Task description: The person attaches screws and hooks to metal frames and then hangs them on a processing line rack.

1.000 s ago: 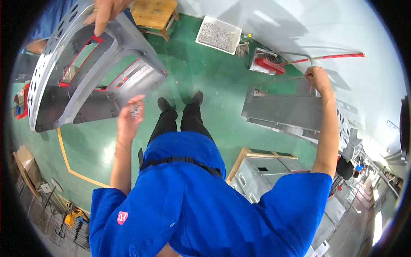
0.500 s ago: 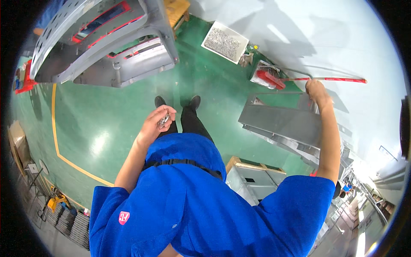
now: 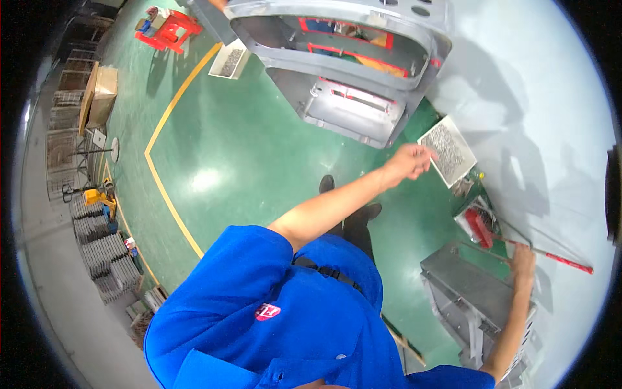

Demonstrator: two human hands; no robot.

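Observation:
My left hand (image 3: 409, 163) reaches forward beside the white tray (image 3: 465, 170) of small metal pieces (image 3: 446, 146), its fingers curled together. What lies in those fingers is hidden from above. Over on the right, my right hand (image 3: 521, 261) is closed on the far upper edge of a grey sheet-metal housing (image 3: 463, 275), which stands tilted near the wall. Ahead of me is a larger grey metal housing (image 3: 304, 81) with oblong openings and red edging.
A red broom (image 3: 478, 228) leans by the wall, its handle near my right hand. Another white tray (image 3: 230, 59) and a red stool (image 3: 170, 30) stand at the far left. Yellow floor tape (image 3: 157, 170) runs on the green floor. Stacked panels (image 3: 103, 256) line the left.
My body and view have turned left. My left hand, which showed small shiny metal pieces, has stretched out to the tray. My right hand still grips the grey housing.

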